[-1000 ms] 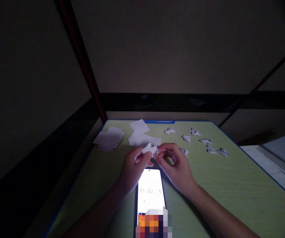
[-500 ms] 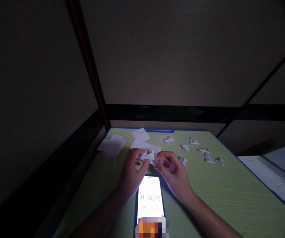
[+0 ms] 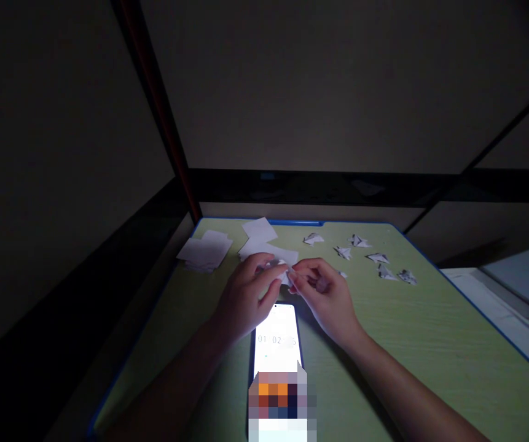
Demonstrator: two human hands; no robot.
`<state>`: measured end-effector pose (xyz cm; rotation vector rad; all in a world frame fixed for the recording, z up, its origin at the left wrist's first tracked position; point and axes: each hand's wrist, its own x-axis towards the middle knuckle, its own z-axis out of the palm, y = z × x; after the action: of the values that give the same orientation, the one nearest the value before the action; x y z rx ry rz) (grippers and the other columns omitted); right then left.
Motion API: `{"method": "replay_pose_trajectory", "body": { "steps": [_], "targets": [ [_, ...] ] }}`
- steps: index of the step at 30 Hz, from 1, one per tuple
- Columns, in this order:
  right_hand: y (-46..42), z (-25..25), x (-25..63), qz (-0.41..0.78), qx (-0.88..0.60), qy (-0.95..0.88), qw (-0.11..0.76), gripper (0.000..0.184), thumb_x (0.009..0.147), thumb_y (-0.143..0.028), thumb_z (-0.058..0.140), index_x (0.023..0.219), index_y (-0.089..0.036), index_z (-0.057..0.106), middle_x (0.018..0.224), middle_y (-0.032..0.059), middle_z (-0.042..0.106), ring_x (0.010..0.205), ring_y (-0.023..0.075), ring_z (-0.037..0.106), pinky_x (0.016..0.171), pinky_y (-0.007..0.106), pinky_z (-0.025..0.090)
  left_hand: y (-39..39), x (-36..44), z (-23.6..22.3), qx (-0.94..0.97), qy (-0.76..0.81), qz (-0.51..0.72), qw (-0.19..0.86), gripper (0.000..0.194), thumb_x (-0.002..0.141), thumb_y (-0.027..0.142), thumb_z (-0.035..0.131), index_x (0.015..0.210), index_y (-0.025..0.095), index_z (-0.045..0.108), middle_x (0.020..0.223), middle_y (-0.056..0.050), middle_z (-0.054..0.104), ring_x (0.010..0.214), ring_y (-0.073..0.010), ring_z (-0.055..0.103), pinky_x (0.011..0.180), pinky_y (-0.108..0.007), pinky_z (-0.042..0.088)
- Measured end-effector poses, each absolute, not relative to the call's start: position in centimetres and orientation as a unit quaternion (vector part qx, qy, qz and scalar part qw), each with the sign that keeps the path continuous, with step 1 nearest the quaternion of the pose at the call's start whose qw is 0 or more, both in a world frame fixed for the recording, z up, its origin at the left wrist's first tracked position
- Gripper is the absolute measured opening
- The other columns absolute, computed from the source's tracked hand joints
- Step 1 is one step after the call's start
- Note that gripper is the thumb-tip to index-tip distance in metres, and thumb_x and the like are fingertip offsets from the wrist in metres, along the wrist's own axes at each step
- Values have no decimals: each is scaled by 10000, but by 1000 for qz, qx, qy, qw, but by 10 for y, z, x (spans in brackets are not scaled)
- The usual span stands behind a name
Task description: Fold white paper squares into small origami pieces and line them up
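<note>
Above the middle of the table, both hands meet at a small folded piece of white paper [image 3: 284, 277]. My right hand [image 3: 327, 298] pinches its right side between thumb and fingertips. My left hand [image 3: 248, 291] is closed around the left part, the index finger lying across the paper and the thumb lower, slightly away from it. Much of the paper is hidden by the fingers, so its exact shape cannot be made out. Just below the hands lies a phone [image 3: 277, 328] with a bright screen showing timer digits; its lower part is pixelated.
Loose white sheets [image 3: 260, 229] lie behind my hands, with a stack of square papers [image 3: 206, 250] at the left. Several folded paper figures [image 3: 377, 258] are spread over the right back of the green table [image 3: 430, 344]. Dark walls stand behind and left.
My left index finger has come across the folded paper, covering more of it, and the left thumb has dropped off its front. The view has tilted down a little.
</note>
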<state>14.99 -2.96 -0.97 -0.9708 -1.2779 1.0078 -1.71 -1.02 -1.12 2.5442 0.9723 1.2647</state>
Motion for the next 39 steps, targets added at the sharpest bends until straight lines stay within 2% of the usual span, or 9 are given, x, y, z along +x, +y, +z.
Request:
{"method": "replay_pose_trajectory", "body": {
  "steps": [14,22,30,35,39],
  "targets": [
    [-29,-7,153,433,-425,-557,568,179,759,-293,700,845,-194,578,675,-7,607,561,116,539,536,281,429,-13,-15,-4,851,301,403,147,263,852,110,503,1102,145,576,1054,-94,564,998,-181,549,875,-335,477],
    [-29,-7,153,468,-405,-545,566,143,774,-240,680,864,-189,580,647,-21,599,550,107,539,527,270,415,-14,-13,-8,818,300,435,226,268,868,83,444,1077,178,583,1050,-76,568,1005,-173,555,882,-341,475],
    [-27,-8,153,511,-416,-497,564,212,721,-280,723,851,-192,581,580,-40,623,495,100,558,514,257,456,-14,-11,-11,805,302,468,205,266,755,40,535,977,170,602,1017,-73,551,975,-184,563,856,-342,481],
    [-25,-8,154,520,-420,-484,565,272,670,-319,773,817,-186,587,550,-53,612,467,87,553,480,227,433,-13,-10,-12,801,294,484,196,243,748,31,540,933,171,613,1029,-76,550,989,-192,566,855,-353,486],
    [-24,-9,154,520,-421,-479,568,252,661,-299,779,799,-179,606,575,-49,609,475,76,547,479,219,425,-14,-10,-11,798,289,475,232,217,779,42,515,915,169,627,1082,-85,542,946,-173,582,856,-351,487]
  ]
}}
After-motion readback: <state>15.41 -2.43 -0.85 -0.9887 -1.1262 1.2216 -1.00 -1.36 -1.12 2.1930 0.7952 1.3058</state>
